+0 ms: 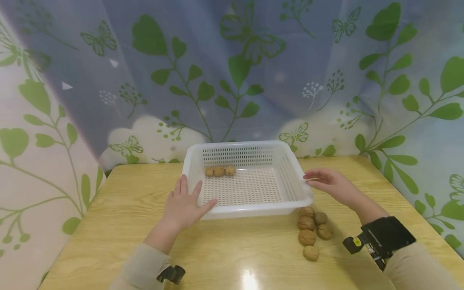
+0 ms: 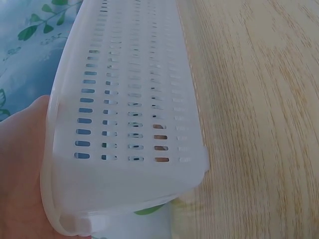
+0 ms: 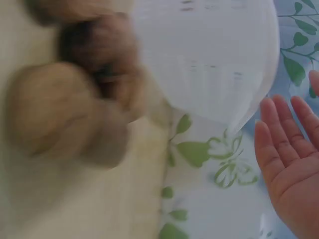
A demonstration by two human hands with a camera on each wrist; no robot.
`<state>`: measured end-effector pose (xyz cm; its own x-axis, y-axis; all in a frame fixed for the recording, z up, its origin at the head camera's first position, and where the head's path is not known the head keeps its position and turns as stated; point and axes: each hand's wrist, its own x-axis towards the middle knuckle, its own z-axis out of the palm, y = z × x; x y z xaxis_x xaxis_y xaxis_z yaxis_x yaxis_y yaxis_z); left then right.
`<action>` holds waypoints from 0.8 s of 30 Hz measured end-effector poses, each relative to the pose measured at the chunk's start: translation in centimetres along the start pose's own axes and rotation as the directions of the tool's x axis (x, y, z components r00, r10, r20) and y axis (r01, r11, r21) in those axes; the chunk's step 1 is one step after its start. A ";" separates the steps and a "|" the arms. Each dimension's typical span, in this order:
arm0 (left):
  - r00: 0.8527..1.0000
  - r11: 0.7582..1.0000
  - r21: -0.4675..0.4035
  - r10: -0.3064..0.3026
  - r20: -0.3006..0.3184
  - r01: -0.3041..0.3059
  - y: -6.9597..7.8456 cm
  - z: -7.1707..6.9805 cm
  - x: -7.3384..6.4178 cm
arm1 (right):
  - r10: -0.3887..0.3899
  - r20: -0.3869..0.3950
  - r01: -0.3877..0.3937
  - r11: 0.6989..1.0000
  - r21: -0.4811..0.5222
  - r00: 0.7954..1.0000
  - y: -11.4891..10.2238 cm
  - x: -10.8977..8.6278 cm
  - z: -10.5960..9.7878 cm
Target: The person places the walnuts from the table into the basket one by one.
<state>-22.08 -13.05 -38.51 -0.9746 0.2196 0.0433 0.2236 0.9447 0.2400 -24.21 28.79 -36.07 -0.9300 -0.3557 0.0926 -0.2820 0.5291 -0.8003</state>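
A white plastic basket (image 1: 250, 207) with slotted walls stands on the table, three walnuts (image 1: 219, 171) in a row inside it at the back left. My left hand (image 1: 184, 205) rests on its front left corner, fingers spread over the rim; the left wrist view shows that hand (image 2: 22, 164) beside the rim and slotted wall (image 2: 119, 99). At the right rim, my right hand (image 1: 331, 185) has its fingertips right at the edge, fingers fairly straight. In the right wrist view its palm (image 3: 299, 174) faces the camera, nothing in it.
Several loose walnuts (image 1: 307, 237) lie on the wooden table (image 1: 232, 249) by the basket's front right corner, left of the right forearm. A patterned curtain (image 1: 250, 100) with leaves and butterflies hangs close behind the basket and along both sides.
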 end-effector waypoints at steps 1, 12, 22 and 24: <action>1.000 1.000 -0.001 0.002 0.002 -0.002 0.0 0.0 0.0 | 0.006 -0.003 -0.006 1.000 0.006 1.000 0.5 -0.8 0.0; 1.000 1.000 -0.010 0.002 0.005 -0.002 0.0 0.0 -0.1 | 0.179 0.193 -0.190 0.981 0.039 0.965 7.8 -5.3 0.3; 1.000 0.999 -0.033 0.002 0.005 -0.002 0.2 -0.1 -0.1 | 0.150 0.250 -0.172 0.983 0.067 0.957 9.3 -5.5 0.7; 1.000 0.999 -0.034 0.003 0.010 -0.002 0.2 -0.1 -0.1 | 0.165 0.234 -0.183 0.981 0.058 0.958 9.2 -5.4 0.7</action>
<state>-21.95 -12.92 -38.32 -0.9738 0.2247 0.0343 0.2254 0.9354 0.2724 -21.64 35.08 -44.34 -0.8827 -0.4334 -0.1816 -0.0929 0.5397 -0.8367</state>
